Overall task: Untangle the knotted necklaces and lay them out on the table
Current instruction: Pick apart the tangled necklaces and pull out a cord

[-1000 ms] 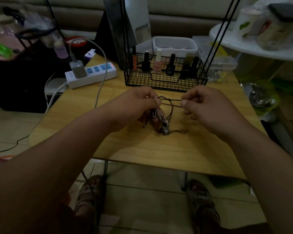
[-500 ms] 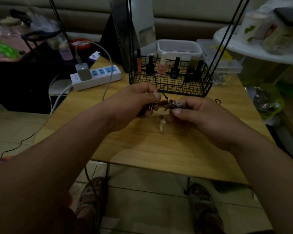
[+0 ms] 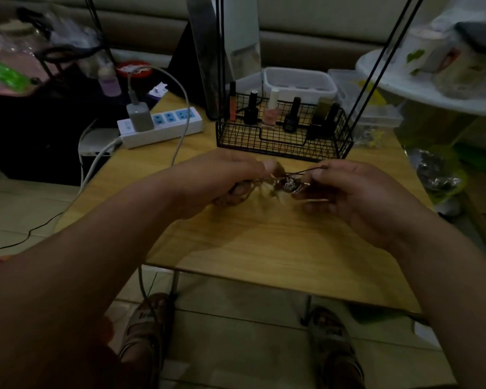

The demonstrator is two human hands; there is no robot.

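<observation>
Two hands meet above a wooden surface (image 3: 264, 248). The left hand (image 3: 222, 178) and right hand (image 3: 357, 197), fingers curled, each pinch the tangled necklaces (image 3: 286, 184), held between them.

Knotted necklaces (image 3: 288, 184), dark cords w/ silvery clump, blurred, held above table, btwn hands

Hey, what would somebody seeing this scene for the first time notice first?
The left hand and right hand pinch the knotted necklaces between them, above the middle of the wooden table. Behind them stands a black wire basket holding nail polish bottles, with a white power strip at the far left.
</observation>
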